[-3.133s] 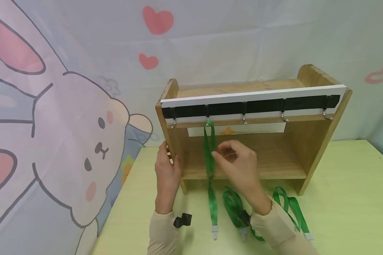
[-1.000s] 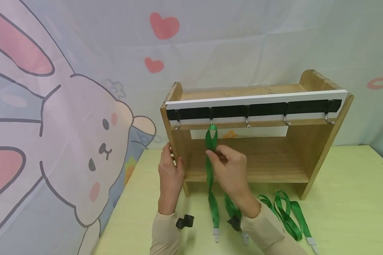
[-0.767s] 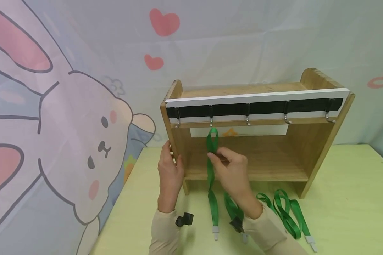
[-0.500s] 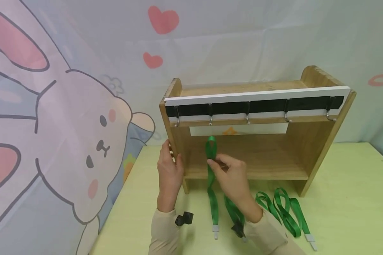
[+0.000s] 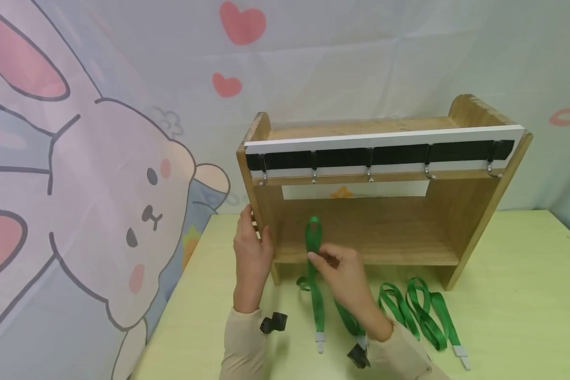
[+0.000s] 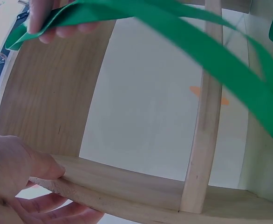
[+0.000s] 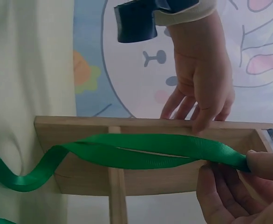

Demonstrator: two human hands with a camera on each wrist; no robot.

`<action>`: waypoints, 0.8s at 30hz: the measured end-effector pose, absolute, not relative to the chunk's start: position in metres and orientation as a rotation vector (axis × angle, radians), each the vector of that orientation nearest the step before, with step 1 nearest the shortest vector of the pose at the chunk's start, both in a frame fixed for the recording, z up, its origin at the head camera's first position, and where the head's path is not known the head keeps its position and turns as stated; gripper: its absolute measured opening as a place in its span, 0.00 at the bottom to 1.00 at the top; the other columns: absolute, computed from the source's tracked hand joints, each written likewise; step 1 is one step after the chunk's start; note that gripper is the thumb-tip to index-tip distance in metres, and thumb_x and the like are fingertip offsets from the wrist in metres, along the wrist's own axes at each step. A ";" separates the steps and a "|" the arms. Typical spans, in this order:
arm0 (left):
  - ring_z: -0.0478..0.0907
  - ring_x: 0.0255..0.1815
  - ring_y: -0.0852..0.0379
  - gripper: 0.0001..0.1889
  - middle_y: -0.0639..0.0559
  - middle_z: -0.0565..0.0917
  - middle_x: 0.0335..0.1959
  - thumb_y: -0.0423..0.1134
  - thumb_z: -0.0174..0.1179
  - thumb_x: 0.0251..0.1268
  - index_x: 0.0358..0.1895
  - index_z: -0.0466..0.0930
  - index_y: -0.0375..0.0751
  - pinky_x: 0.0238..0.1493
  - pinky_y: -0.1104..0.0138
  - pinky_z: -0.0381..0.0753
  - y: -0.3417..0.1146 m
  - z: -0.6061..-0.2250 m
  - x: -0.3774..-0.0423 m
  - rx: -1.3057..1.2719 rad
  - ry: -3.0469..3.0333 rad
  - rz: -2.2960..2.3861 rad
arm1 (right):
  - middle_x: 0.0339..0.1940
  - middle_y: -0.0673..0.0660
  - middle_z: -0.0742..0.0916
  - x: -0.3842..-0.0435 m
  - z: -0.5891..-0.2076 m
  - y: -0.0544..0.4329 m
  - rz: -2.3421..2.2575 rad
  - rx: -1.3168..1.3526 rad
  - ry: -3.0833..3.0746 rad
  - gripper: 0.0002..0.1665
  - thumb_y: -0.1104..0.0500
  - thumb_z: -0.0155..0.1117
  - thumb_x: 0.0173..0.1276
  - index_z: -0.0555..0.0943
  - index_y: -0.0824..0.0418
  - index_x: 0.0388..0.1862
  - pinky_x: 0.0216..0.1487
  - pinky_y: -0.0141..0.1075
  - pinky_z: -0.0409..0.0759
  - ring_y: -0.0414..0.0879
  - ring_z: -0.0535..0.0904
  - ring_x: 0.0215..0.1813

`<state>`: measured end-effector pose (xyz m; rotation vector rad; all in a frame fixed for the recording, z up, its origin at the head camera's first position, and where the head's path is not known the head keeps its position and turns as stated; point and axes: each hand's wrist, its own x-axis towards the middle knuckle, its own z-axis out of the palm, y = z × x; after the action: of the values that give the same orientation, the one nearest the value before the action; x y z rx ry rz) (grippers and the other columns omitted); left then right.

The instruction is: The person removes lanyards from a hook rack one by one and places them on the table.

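Observation:
My right hand [image 5: 348, 277] pinches a green lanyard [image 5: 317, 309] below its top loop, in front of the wooden shelf [image 5: 385, 227]. The loop stands above my fingers, apart from the hooks. The strap hangs down to a white clip [image 5: 320, 340] over the table. In the right wrist view the lanyard [image 7: 146, 151] stretches away from my thumb and fingers. My left hand [image 5: 253, 258] grips the shelf's left side panel. In the left wrist view its thumb and fingers lie on either side of the panel edge [image 6: 127, 198].
Several metal hooks [image 5: 370, 174] line a black strip [image 5: 399, 157] on the shelf's upper front. More green lanyards [image 5: 429, 322] lie on the pale green table [image 5: 518, 295] at the right. Another lanyard [image 5: 349, 319] is partly hidden by my right forearm. A printed cloth [image 5: 323, 63] hangs behind.
The lanyard hung from the second hook from the left earlier. My right hand has pinched it, taken it off and lowered it, and the strap now bends to the left. My left hand stays on the shelf.

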<state>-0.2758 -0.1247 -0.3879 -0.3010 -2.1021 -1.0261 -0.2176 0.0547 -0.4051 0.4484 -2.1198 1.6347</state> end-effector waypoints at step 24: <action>0.82 0.40 0.35 0.25 0.28 0.79 0.50 0.19 0.60 0.64 0.64 0.67 0.24 0.31 0.52 0.87 -0.125 -0.388 -0.276 -0.295 -2.104 -1.042 | 0.39 0.59 0.90 -0.226 -0.432 0.072 1.612 0.654 -2.335 0.04 0.66 0.69 0.68 0.89 0.65 0.36 0.38 0.35 0.85 0.49 0.87 0.36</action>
<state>-0.2758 -0.1246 -0.3877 -0.2953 -2.1041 -1.0423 -0.2258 0.0717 -0.4324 0.6539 -2.3354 1.6121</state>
